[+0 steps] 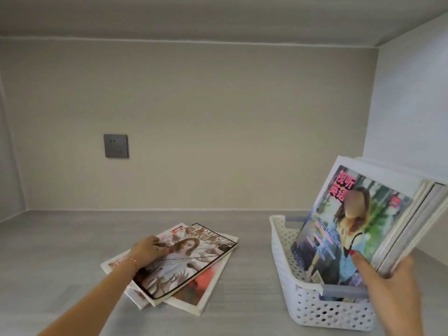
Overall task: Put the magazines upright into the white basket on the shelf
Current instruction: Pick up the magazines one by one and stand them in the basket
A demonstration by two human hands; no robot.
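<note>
A white perforated basket (283, 248) stands on the shelf at the right. Several magazines (358, 229) lean upright in it, tilted to the right; the front one has a colourful cover with red characters. My right hand (388, 284) grips their lower right edge, thumb across the front cover. Left of the basket, a loose pile of magazines (194, 267) lies flat on the shelf, the top one black-bordered with a woman in white. My left hand (148, 251) rests on the top magazine's upper left corner, fingers on the cover.
The grey shelf surface (60, 251) runs between a beige back wall and a white side panel (412, 105) at the right. A dark grey wall socket (116, 146) sits on the back wall at the left. The shelf ceiling is close above.
</note>
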